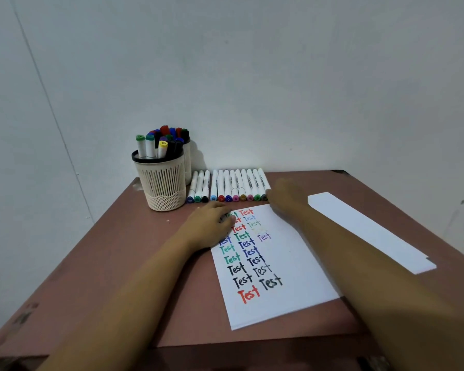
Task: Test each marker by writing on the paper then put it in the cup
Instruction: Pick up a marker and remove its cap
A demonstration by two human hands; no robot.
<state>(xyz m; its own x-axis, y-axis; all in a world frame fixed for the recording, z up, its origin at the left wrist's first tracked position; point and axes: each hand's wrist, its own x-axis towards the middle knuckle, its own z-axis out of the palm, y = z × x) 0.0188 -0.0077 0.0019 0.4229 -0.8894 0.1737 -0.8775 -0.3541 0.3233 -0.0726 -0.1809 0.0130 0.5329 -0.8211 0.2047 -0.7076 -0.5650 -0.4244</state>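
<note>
Fingers (273,196) of right hand (288,195): blurred, pose untellable, at grey-capped white marker (262,180) | left hand (212,223) rests on white paper sheet (292,277), probably steadying it

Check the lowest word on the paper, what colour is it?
Red. The lowest word on the paper shows best in the head view.

Cup (160,183) is sitting back-left, its mouth crowding with upright markers. A second cup (187,162) is standing right behind it, against the wall (252,89). Marker row (231,186) is lying just right of the cup, along the back edge. Right hand (284,196) is covering the row's right end. Bare table (145,250) is showing left of the paper (292,277).
</note>
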